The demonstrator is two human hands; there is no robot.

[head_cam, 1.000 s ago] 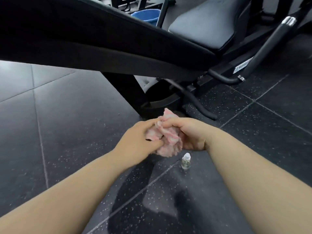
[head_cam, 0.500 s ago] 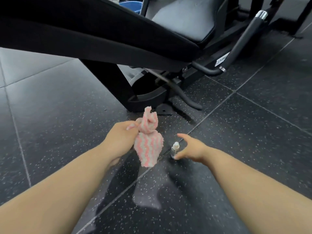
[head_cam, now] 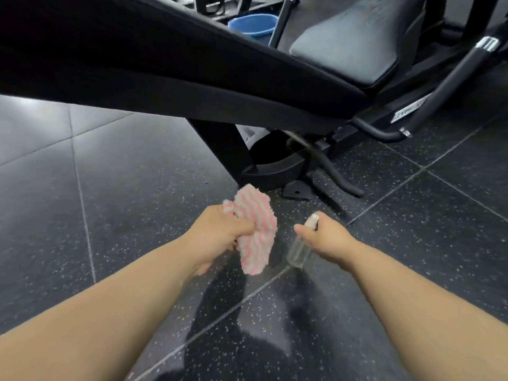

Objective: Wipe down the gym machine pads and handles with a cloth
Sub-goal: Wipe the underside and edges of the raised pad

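Cloth (head_cam: pixel 255 235), striped pink and white, is bunched in the left hand (head_cam: pixel 217 235), whose fingers are curled tight around it, above the speckled black floor (head_cam: pixel 123 188). Just beside it, the right hand (head_cam: pixel 327 237) grips a small clear spray bottle (head_cam: pixel 298 248), with its fingers wrapped around the neck. Further away are the machine's 2 black pads: a long pad (head_cam: pixel 165 64) and a seat pad (head_cam: pixel 357 42). Behind them stands a blue bucket (head_cam: pixel 253 24).

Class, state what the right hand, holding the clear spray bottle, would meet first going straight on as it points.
The right hand would probably meet the pink-and-white striped cloth gripped by the left hand; if depth misleads, the machine's black base.
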